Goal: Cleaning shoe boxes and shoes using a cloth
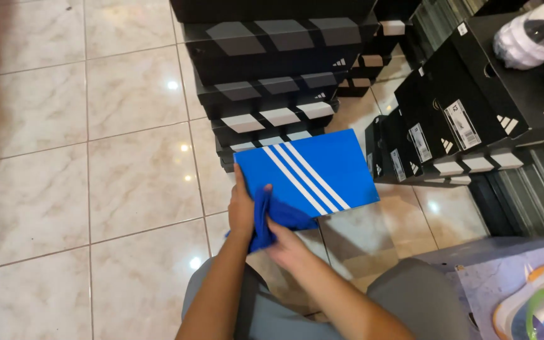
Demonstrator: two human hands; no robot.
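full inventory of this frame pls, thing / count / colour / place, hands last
rectangular blue cardboard shoe box with white stripes: 1, blue, centre, held over the floor
blue cloth: 1, blue, bunched at the box's near left corner
stacked black shoe boxes with grey and white stripes: at least five, black, top centre, behind the blue box
black labelled shoe boxes on end: several, exact count unclear, black, right
white shoes: at least one, white, top right on a black box
glossy beige marble-look tiled floor: beige, left and centre
lilac printed box lid: 1, lilac, bottom right
grey trousers: grey, bottom centre
left hand: 1, gripping the blue box's left edge and the cloth
right hand: 1, on the cloth under the box's near corner
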